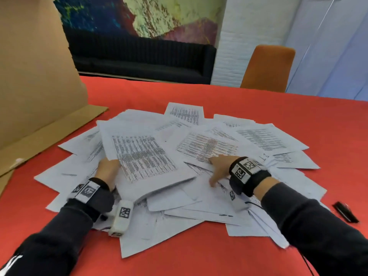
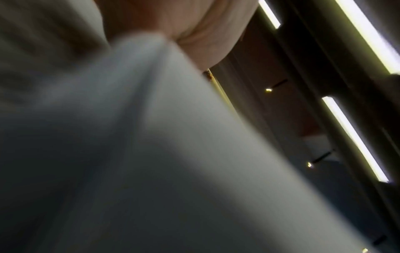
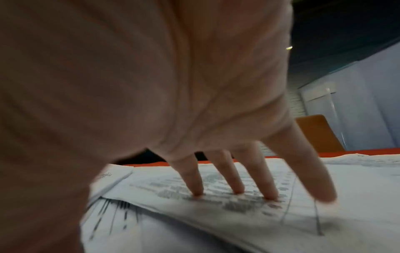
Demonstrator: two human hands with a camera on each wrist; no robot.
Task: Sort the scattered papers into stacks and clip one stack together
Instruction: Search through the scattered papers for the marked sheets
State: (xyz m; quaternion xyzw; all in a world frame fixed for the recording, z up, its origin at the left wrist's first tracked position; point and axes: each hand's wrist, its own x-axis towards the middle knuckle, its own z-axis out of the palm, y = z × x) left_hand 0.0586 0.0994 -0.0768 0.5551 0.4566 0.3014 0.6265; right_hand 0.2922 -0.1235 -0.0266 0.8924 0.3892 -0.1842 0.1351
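Sorting has barely begun: the left hand (image 1: 107, 169) grips a lifted sheaf (image 1: 143, 156) above the paper heap (image 1: 199, 206). The right hand (image 1: 220, 169), fingers (image 3: 236, 178) spread flat, presses a printed sheet (image 1: 207, 146) right of the sheaf; next, I judge, draw it across

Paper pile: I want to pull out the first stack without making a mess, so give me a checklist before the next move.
1. Left hand grips the printed sheaf: ok.
2. Right hand presses flat on the table sheet: ok.
3. Papers sorted into stacks: not ok, one scattered pile.
4. Binder clip within reach on the red table: ok.
5. Sheaf edges aligned: cannot tell.
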